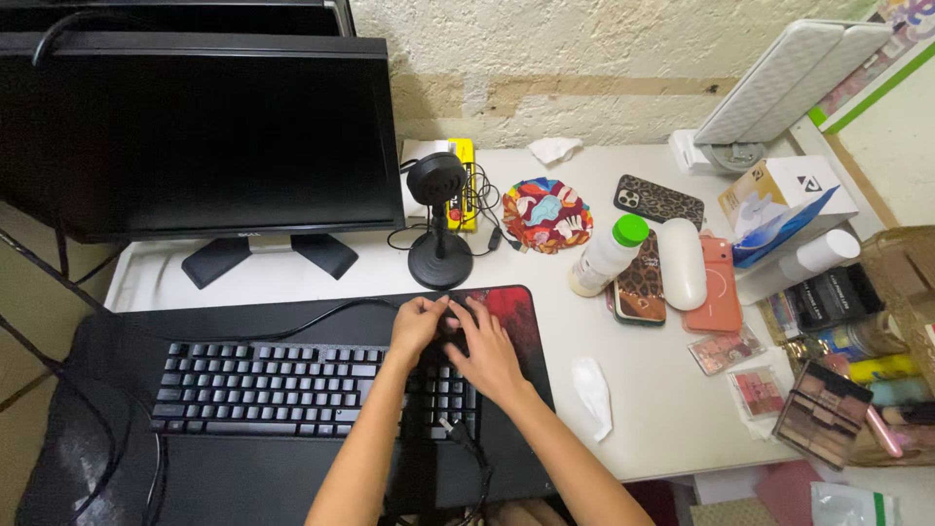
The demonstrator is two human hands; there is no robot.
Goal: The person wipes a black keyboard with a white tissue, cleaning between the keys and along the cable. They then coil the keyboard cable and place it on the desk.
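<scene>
My left hand and my right hand meet over the right end of a black keyboard. Between their fingers sits a small black object, possibly a mouse, mostly hidden by the fingers. Both hands curl around it. It lies on a black desk mat with a red patch. A black cable runs along the mat behind the keyboard toward the hands. A loose plug lies beneath my right forearm.
A dark monitor stands at the back left, a black desk microphone just behind the hands. To the right are a white bottle with a green cap, phone cases, a crumpled tissue, boxes and makeup palettes.
</scene>
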